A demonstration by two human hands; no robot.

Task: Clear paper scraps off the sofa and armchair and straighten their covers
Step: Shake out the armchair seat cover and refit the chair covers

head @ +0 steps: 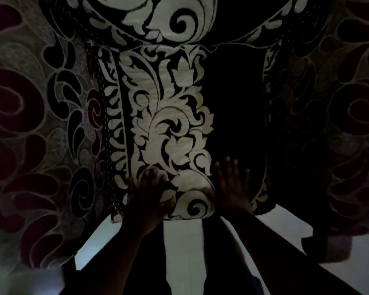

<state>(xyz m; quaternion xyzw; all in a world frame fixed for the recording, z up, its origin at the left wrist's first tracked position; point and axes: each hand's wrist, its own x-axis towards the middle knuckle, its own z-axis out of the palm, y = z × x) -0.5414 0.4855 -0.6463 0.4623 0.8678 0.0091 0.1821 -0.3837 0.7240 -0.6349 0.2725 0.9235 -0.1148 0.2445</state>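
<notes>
Pale floor (182,248) shows nearest, between two dark trouser legs, in a dim room. Both forearms reach forward from the near edge. The left hand (148,191) lies palm down on the near end of the cover (168,116), fingers extended and slightly blurred, holding nothing. The right hand (232,188) lies flat just to its right, fingers spread, on the cover's shadowed dark part, likewise holding nothing. The cover, cream with black scrollwork and a fringed left border, runs from its near hem away over the seat to the backrest. Armrests (30,124) in dark red and grey swirls flank it left and right.
</notes>
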